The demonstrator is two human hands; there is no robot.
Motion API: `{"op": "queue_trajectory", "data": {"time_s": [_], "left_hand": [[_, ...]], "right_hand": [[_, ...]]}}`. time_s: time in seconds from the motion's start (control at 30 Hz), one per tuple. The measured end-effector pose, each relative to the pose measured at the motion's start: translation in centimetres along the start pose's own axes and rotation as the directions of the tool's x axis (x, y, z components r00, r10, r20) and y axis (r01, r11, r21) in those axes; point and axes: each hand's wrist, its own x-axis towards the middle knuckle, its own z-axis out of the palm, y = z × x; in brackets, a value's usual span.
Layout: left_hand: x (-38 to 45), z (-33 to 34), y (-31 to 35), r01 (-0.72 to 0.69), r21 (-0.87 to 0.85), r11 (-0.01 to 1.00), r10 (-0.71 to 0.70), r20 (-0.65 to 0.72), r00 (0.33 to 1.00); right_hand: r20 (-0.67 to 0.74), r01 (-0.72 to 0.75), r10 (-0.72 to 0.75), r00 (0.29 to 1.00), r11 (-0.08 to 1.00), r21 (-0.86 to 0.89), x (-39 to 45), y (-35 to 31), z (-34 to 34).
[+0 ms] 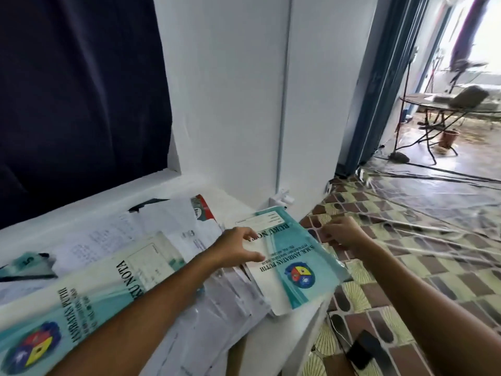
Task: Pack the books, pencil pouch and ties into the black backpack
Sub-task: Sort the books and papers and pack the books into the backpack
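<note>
Books: a teal-and-white notebook [287, 256], cover reading "BUKU NOTA" w/ a school crest, is lying at the right end of a white ledge [273, 354], its lower corner overhanging the ledge edge toward 5 o'clock. Left hand [235, 249] is reaching in from 7 o'clock and resting on the notebook's left margin; fingers [252, 234] are curling over the cover and thumb is lying along its near edge, so the hand is gripping the notebook. Right hand [344, 233] is coming in from 4 o'clock, just beside the notebook's right edge; fingers are bent and bunched toward the cover's edge, but whether they are pinching it cannot be told (motion blur). A second notebook [81, 299] of the same design is lying at 8 o'clock from the first, partly under the left forearm, tilted w/ its crest toward the lower left. Between & beneath both, loose printed papers [151, 229] are spreading across the ledge; a red-edged booklet [202, 210] is poking out at 11 o'clock from the held notebook. Dark curtain [81, 90] is filling the upper left. Patterned floor [406, 280] under clear plastic sheeting is extending toward 3 o'clock; a black phone [363, 351] w/ cable is lying on it at 5 o'clock. Round table [433, 101] is standing far off at 2 o'clock.
</note>
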Motion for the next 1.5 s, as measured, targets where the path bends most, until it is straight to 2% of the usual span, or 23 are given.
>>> {"op": "queue_trajectory", "data": {"time_s": [0.13, 0.27, 0.5, 0.6, 0.7, 0.77, 0.83, 0.93, 1.0, 1.07, 1.13, 1.27, 1.3, 1.37, 1.43, 1.5], "left_hand": [[3.3, 3.1, 2.7, -0.03, 0.077, 0.997, 0.023, 0.087, 0.996], [5.5, 4.8, 2.9, 0.02, 0.111, 0.994, -0.035, 0.132, 0.991], [6.9, 5.0, 2.6, 0.05, 0.167, 0.985, -0.074, 0.143, 0.987], [7.0, 4.8, 2.1, 0.071, 0.152, 0.986, -0.095, 0.156, 0.983], [6.9, 4.7, 2.0, 0.071, 0.125, 0.99, -0.09, 0.15, 0.985], [6.8, 4.6, 2.1, 0.07, 0.08, 0.994, -0.08, 0.129, 0.988], [6.7, 4.3, 2.0, 0.079, -0.044, 0.996, -0.077, 0.05, 0.996], [6.4, 3.6, 2.2, 0.042, -0.195, 0.98, -0.085, -0.214, 0.973], [6.2, 2.9, 2.4, 0.017, -0.263, 0.965, -0.129, -0.413, 0.902], [6.1, 2.2, 2.7, 0.003, -0.358, 0.934, -0.212, -0.547, 0.81], [5.9, 1.9, 3.0, -0.054, -0.476, 0.878, -0.281, -0.603, 0.746], [5.2, 1.7, 4.3, -0.126, -0.683, 0.719, -0.455, -0.6, 0.658], [5.1, 1.7, 4.7, -0.133, -0.753, 0.644, -0.523, -0.561, 0.642], [4.6, 1.6, 6.0, -0.161, -0.903, 0.399, -0.663, -0.405, 0.63], [4.3, 1.4, 6.3, -0.177, -0.977, 0.117, -0.695, -0.208, 0.688], [3.8, 1.1, 6.3, -0.179, -0.978, -0.103, -0.547, -0.094, 0.832]], "right_hand": [[0.055, -0.056, 0.05, 0.997, 0.991, 0.122, 2.1, 2.5, -1.7], [0.143, -0.108, 0.077, 0.987, 0.968, 0.225, 5.2, 2.8, -0.6], [0.288, -0.175, 0.12, 0.95, 0.969, 0.174, 10.9, 2.1, 2.7], [0.419, -0.244, 0.145, 0.896, 0.951, 0.192, 12.1, 1.7, 3.0], [0.56, -0.233, 0.129, 0.818, 0.965, 0.117, 12.7, 1.0, 2.7], [0.605, -0.246, 0.109, 0.788, 0.958, 0.148, 12.9, 0.6, 2.2], [0.629, -0.274, 0.068, 0.775, 0.932, 0.236, 13.0, 0.1, 1.7], [0.616, -0.307, 0.014, 0.788, 0.875, 0.373, 12.9, -1.2, 0.1], [0.585, -0.312, -0.026, 0.81, 0.827, 0.468, 12.8, -2.3, -1.1], [0.529, -0.295, -0.06, 0.846, 0.775, 0.559, 12.8, -3.3, -2.1], [0.462, -0.274, -0.075, 0.884, 0.718, 0.64, 12.5, -4.6, -2.8], [0.324, -0.222, -0.078, 0.943, 0.579, 0.785, 11.9, -6.9, -2.8], [0.287, -0.201, -0.077, 0.955, 0.543, 0.816, 11.7, -7.4, -2.6], [0.225, -0.17, -0.063, 0.972, 0.474, 0.864, 11.1, -8.5, -1.9], [0.186, -0.149, -0.057, 0.981, 0.398, 0.905, 10.4, -9.7, -1.1], [0.167, -0.138, -0.06, 0.984, 0.333, 0.933, 9.1, -11.2, 0.0]]}}
